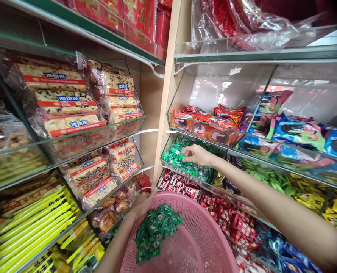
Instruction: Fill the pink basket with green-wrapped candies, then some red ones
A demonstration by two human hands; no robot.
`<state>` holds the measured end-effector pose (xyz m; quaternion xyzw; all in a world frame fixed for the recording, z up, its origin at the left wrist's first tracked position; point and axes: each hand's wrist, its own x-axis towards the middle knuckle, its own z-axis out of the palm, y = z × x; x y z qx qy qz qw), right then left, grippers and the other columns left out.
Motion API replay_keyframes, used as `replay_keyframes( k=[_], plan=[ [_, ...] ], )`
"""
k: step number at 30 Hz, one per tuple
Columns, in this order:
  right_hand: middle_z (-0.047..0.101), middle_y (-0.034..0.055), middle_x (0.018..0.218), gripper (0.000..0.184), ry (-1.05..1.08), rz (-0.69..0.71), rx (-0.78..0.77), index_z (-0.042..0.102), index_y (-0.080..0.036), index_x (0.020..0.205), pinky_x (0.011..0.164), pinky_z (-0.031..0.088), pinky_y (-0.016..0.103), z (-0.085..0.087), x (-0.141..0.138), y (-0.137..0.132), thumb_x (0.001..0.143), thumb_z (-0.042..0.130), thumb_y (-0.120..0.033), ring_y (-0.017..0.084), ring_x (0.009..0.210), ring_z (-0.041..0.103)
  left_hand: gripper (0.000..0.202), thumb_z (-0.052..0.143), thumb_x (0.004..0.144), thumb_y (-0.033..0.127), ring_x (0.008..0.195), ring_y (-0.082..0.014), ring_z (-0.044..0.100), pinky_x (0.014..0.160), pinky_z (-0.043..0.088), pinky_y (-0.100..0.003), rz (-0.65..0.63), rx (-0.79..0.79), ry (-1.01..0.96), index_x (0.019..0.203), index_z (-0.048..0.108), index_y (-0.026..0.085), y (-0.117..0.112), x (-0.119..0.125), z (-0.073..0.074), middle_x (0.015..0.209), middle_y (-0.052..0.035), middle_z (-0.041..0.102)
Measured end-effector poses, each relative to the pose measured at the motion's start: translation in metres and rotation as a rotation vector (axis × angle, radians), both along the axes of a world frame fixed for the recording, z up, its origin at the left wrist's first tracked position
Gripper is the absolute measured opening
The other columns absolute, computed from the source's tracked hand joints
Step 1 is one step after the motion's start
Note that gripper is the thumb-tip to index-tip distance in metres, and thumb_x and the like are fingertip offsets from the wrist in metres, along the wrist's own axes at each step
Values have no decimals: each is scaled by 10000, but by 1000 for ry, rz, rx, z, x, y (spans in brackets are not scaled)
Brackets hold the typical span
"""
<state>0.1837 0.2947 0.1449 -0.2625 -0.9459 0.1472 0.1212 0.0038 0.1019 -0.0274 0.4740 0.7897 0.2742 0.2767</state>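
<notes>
My left hand (144,203) is closed at the left rim of a pink plastic basket (211,227) with perforated sides. Inside the basket, on its left, lies a heap of green-wrapped candies (157,231). My right hand (197,155) reaches into a clear shelf bin filled with the same small green packets (205,170). Its fingers are pinched together over the pile, at a green-wrapped candy; the fingertips partly hide it.
Red-wrapped snacks (205,125) stand in the bin just above my right hand. Red-and-white packets (180,184) lie below. Glass shelf fronts (123,127) edge both sides, with wrapped sachima bars (72,121) on the left. A wooden post (164,98) divides the shelves.
</notes>
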Motion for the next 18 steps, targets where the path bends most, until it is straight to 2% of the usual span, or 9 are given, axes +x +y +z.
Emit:
replay_keyframes(
  k=[6,11,15,18],
  plan=[
    [655,27,787,220,-125,-43,94,640,-145,913,645,412,228,-14,1,-1,710,629,-229,142,705,585,649,285,803,675,837,-262,617,746,409,-315,-21,10,-2,629,645,164,1,0,-2,745,-106,685],
    [664,38,838,218,-179,-63,110,638,-167,928,671,421,229,-20,2,-1,721,629,-238,153,762,591,667,284,794,692,824,-265,616,737,411,-317,-7,21,-32,633,649,157,-2,2,0,730,-104,682],
    [653,46,838,189,-193,-61,122,636,-153,906,680,416,244,-17,2,-4,724,615,-199,161,769,582,704,238,795,707,812,-272,619,722,414,-322,-23,-7,-7,670,664,161,-3,4,6,758,-106,689],
    [632,49,815,139,-146,-37,149,629,-144,861,669,409,257,-4,5,-13,732,598,-187,162,745,568,757,158,810,705,848,-280,622,744,413,-335,-47,-30,24,736,687,168,-3,5,8,808,-117,694]
  ],
)
